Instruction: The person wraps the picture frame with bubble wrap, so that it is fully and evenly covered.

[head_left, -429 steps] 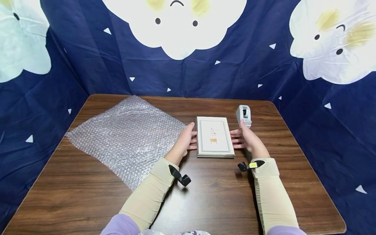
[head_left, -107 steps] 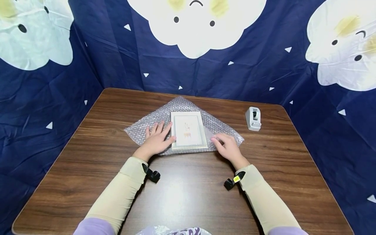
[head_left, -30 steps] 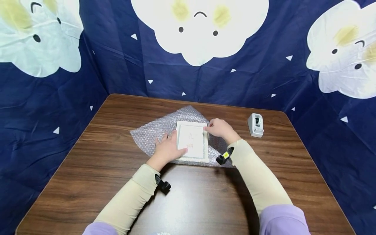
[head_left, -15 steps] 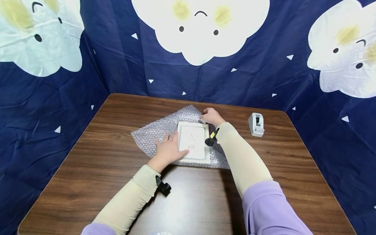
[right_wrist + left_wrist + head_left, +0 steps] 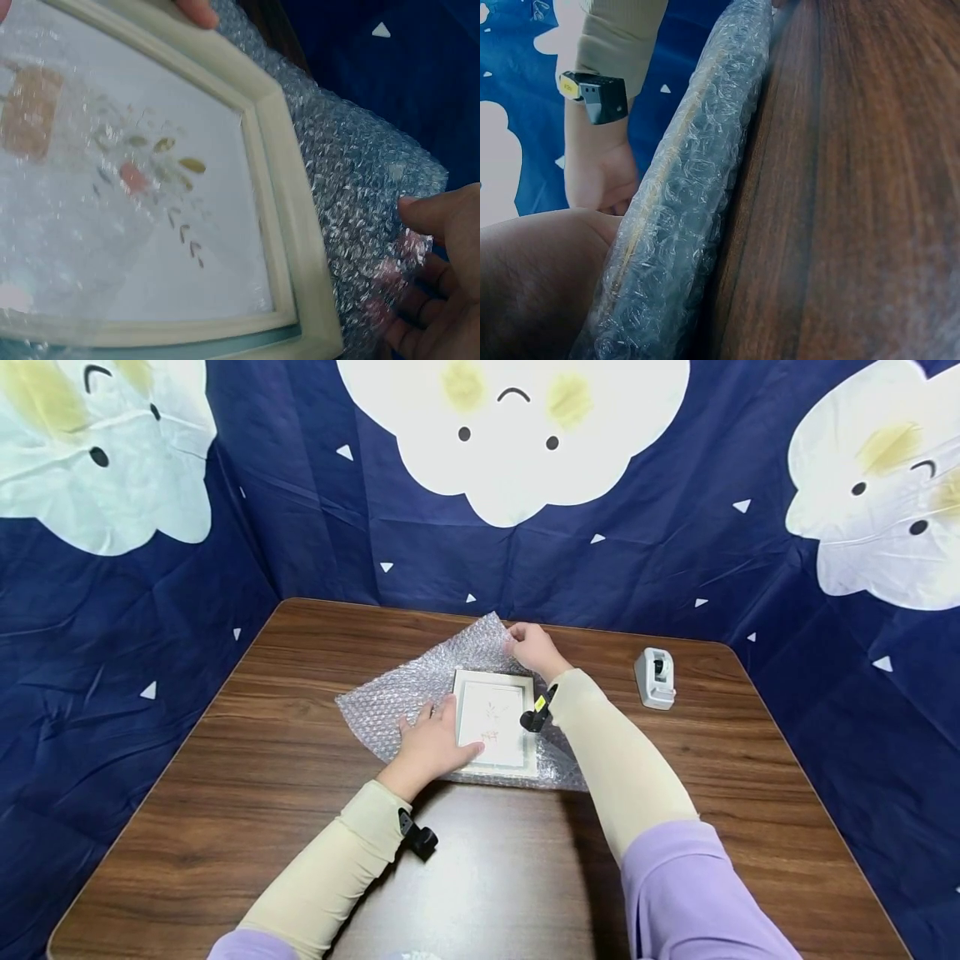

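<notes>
I noted the left hand (image 5: 429, 747) unclenched, fingers spread, at the left edge of the picture frame (image 5: 493, 718); light pressure there could have let the frame slip. The frame lay on the bubble wrap (image 5: 408, 693), partly covered. Beyond the frame's far edge, the right hand (image 5: 534, 647) pinched the wrap; an uneven pull could have skewed it. Materials: dimpled, translucent film; rectangular cream moulding; right of the frame, a wedge-like tape dispenser (image 5: 655, 679).
</notes>
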Available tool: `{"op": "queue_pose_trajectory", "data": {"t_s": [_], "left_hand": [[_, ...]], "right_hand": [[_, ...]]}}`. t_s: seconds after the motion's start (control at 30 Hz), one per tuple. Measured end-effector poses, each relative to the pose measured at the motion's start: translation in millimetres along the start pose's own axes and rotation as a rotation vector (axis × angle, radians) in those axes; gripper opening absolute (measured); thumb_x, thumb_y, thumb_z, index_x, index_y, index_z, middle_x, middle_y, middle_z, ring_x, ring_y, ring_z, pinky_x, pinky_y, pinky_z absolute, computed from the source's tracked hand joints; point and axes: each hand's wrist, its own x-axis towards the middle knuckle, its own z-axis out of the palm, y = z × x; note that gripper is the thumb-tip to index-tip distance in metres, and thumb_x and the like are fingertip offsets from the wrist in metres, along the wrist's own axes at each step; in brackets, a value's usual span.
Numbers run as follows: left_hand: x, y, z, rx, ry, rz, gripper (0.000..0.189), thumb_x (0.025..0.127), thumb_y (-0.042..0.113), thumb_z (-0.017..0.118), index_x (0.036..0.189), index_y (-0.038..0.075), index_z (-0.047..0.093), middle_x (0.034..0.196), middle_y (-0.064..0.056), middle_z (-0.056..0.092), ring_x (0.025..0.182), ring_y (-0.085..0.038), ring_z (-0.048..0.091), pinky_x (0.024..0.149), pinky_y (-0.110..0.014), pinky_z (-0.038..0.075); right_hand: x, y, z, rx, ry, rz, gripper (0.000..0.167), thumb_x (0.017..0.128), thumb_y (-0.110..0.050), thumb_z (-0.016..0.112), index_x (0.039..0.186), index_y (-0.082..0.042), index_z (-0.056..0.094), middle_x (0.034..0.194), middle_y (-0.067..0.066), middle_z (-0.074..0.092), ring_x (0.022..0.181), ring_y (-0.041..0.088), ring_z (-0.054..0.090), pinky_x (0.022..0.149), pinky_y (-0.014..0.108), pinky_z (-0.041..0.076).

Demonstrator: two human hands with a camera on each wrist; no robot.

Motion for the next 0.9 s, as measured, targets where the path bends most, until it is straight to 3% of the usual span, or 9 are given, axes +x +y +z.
{"op": "queue_pose_trajectory", "data": {"t_s": [0.17, 0.53, 0.9], "left_hand": [[0.7, -0.1, 0.6, -0.007, 0.000, 0.001, 0.107, 0.085, 0.067, 0.065, 0.159, 0.000, 0.025, 0.159, -0.018, 0.038, 0.150, -0.040, 0.025, 0.111, -0.077, 0.014], [0.1, 1.0, -0.7, 0.000, 0.002, -0.001, 0.107, 0.085, 0.067, 0.065, 0.158, 0.000, 0.025, 0.158, -0.019, 0.038, 0.149, -0.041, 0.026, 0.111, -0.077, 0.015], [-0.9, 1.6, -1.0, -0.001, -0.002, -0.002, 0.104, 0.086, 0.066, 0.064, 0.158, 0.001, 0.026, 0.159, -0.018, 0.037, 0.150, -0.041, 0.025, 0.110, -0.078, 0.016]], "right_hand": [[-4.3, -9, -1, 0.016, -0.004, -0.073, 0.012, 0.100, -0.016, 0.063, 0.103, -0.005, 0.067, 0.091, 0.005, 0.063, 0.084, 0.018, 0.053, 0.074, 0.030, 0.045], [-19.5, -20, -8, -0.094, -0.091, -0.167, 0.010, 0.101, -0.018, 0.064, 0.099, -0.009, 0.067, 0.095, 0.005, 0.067, 0.088, 0.020, 0.058, 0.080, 0.035, 0.048], [-38.8, -22, -10, -0.220, -0.190, -0.317, 0.006, 0.099, -0.014, 0.065, 0.095, -0.011, 0.068, 0.086, 0.002, 0.067, 0.078, 0.017, 0.058, 0.077, 0.034, 0.048]]}}
